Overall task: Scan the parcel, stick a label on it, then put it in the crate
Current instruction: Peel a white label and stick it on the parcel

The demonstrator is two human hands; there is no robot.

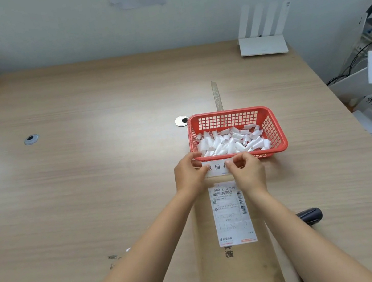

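On the pale wood-grain table point(88, 183), the left hand point(187, 177) and right hand point(247, 171) pinch a white paper label point(217, 167) over the flat brown kraft parcel's point(239, 268) far end, touching the red mesh plastic basket point(274, 125) of curled paper slips point(230, 143)

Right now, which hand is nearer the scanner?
Right. The right hand pinches the label above the parcel, on the scanner's side of it. The left hand holds the label's other end, farther away.
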